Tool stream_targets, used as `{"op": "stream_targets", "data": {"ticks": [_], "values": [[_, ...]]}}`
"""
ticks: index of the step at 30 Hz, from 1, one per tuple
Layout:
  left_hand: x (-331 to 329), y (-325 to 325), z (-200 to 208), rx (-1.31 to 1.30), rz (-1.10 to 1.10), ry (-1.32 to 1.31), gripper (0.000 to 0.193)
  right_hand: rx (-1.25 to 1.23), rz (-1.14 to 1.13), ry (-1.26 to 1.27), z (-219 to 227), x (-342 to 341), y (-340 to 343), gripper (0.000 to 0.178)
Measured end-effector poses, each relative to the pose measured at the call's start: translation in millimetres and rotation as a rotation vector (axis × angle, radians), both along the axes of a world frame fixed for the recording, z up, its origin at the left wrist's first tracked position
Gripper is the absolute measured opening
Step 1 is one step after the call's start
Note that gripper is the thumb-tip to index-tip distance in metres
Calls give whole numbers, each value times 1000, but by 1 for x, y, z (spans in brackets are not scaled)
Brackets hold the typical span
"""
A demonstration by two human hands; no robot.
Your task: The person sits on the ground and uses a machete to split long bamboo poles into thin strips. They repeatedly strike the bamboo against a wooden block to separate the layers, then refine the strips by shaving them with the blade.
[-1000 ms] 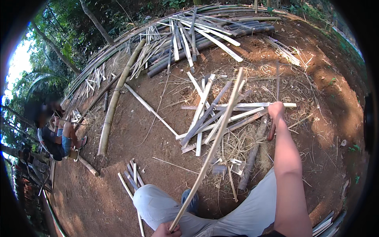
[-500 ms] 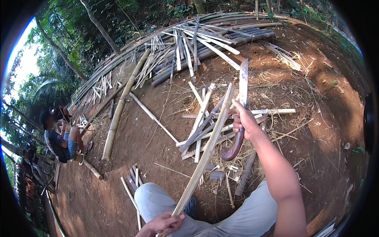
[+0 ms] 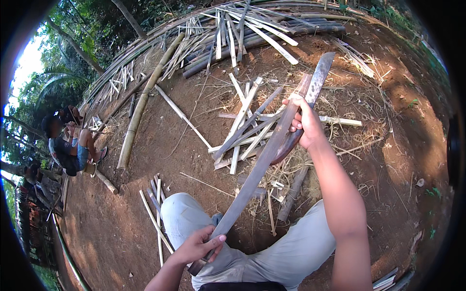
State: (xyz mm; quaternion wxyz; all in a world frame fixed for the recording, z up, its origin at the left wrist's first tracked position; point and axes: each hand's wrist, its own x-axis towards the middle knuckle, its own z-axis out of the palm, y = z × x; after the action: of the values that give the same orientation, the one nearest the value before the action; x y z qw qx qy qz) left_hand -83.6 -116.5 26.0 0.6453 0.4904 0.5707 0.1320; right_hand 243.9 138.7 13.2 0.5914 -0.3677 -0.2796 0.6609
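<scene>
A long split bamboo strip [image 3: 256,182] slants up from my lap, its dark grey outer face toward me. Near its lower end my left hand [image 3: 200,246] is closed around it. My right hand [image 3: 307,123] grips the curved dark wooden handle of a machete [image 3: 321,78], whose spotted blade points up and to the right. Thumb and fingers of that hand also press on the upper part of the strip. The strip crosses in front of the machete's handle and hides part of it.
Crossed bamboo slats [image 3: 247,109] lie on the ground just ahead, among curly shavings [image 3: 347,150]. Farther off is a large heap of bamboo poles and strips [image 3: 262,34]. A thick bamboo pole [image 3: 141,116] lies left of centre. Another person [image 3: 73,143] sits at the far left.
The bamboo strip has been turned over from its pale inner face to its dark outer face. The machete has swung from nearly upright to leaning right. Both hands keep their hold.
</scene>
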Motion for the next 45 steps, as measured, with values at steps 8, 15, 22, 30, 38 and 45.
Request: {"op": "stream_targets", "data": {"ticks": [8,15,22,30,38,45], "values": [[0,-9,0,-80,184,-289,38,60,-288,-96,7,8,-11,30],[40,38,26,130,263,-338,36,437,-253,-921,19,-54,-50,31],[57,56,29,394,310,-215,33,848,-70,-1251,18,-92,-97,15],[6,14,19,174,293,-256,38,577,359,-711,37,-78,-98,13],[-49,-5,5,236,44,-50,72,102,496,-47,30,-113,-124,19],[10,115,41,49,-80,-424,51,538,430,-524,20,-123,-128,18]]}}
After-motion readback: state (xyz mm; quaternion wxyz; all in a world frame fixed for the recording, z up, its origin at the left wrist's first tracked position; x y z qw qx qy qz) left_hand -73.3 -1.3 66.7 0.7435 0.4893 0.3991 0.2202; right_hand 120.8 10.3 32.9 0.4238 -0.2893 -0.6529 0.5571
